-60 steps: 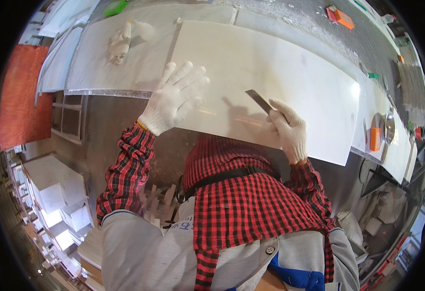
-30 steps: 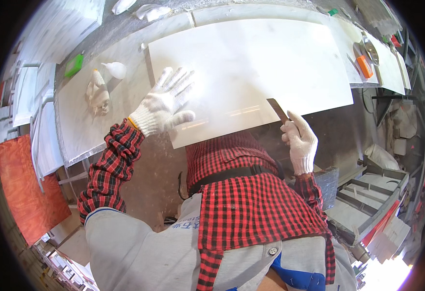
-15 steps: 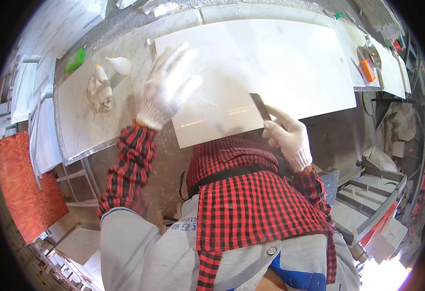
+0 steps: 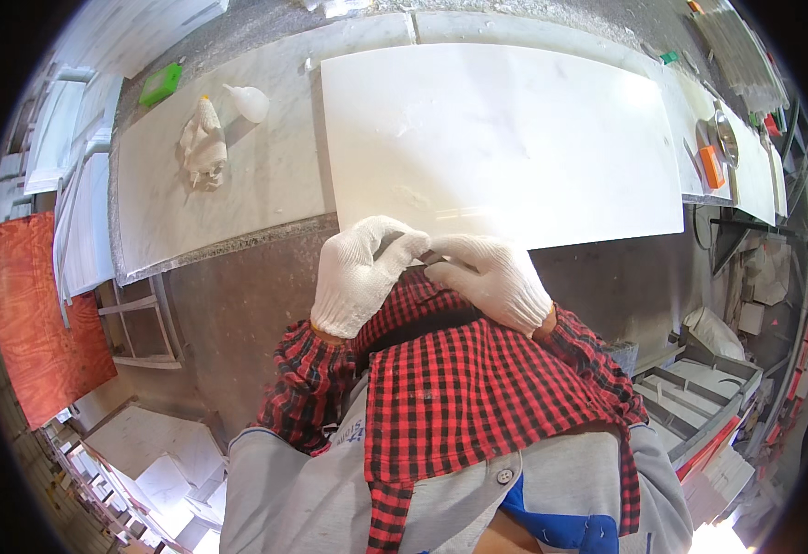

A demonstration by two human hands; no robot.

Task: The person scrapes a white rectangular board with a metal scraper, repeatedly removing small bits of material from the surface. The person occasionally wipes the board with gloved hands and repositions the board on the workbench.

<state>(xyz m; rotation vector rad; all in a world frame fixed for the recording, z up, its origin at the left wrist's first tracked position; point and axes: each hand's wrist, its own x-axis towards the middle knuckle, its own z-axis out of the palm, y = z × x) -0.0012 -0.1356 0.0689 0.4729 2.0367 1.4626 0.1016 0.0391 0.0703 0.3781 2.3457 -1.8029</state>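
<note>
Both gloved hands have been drawn back off the slab and are brought together at the chest: the left hand (image 4: 359, 277) is curled, fingertips meeting the right hand (image 4: 491, 277). Whether the small dark scraper is pinched between them cannot be told. Beyond, the white slab (image 4: 505, 138) lies untouched on the marble bench (image 4: 265, 175); the slab work seems paused. Farther left, a rag (image 4: 203, 143) and squeeze bottle (image 4: 249, 102) are left lying.

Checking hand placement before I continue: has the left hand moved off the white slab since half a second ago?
Yes. The left hand has come back off the white slab to its near edge, fingertips meeting the right hand.
</note>
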